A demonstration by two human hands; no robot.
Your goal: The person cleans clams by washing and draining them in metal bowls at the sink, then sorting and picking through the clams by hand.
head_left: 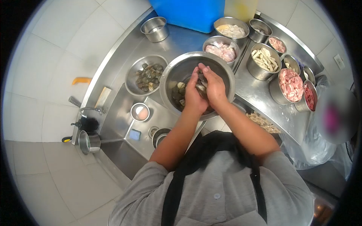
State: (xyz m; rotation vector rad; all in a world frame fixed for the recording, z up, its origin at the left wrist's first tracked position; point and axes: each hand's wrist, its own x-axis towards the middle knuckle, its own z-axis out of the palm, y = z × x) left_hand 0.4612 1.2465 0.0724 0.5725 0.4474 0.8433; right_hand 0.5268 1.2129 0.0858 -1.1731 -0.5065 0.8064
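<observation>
A clutch of dark, glossy shellfish [202, 80] is cupped at the mouth of a wide steel bowl [175, 69], where we see the left hand [196, 95] and right hand [216, 87] pressed about it, the fingers of each together and curved around the shells. The clutch runs lengthwise roughly from 12 to 6 o'clock, the fingertips pointing to 12; single shells lie too hidden for us to read. More rounded shells, ridged and mottled, rest inside the bowl. At 9 o'clock from it we find a shallow metal basin [131, 85] of similar shellfish; at 1, a bowl of pale, moist meat [221, 51]; at 2, a pot of cut pale strips [265, 59]. The brushed-steel desk [184, 42] stretches towards 12, a steel sink [117, 124] lies at 8, and smooth, light tiles [56, 49] line the room at 10.
</observation>
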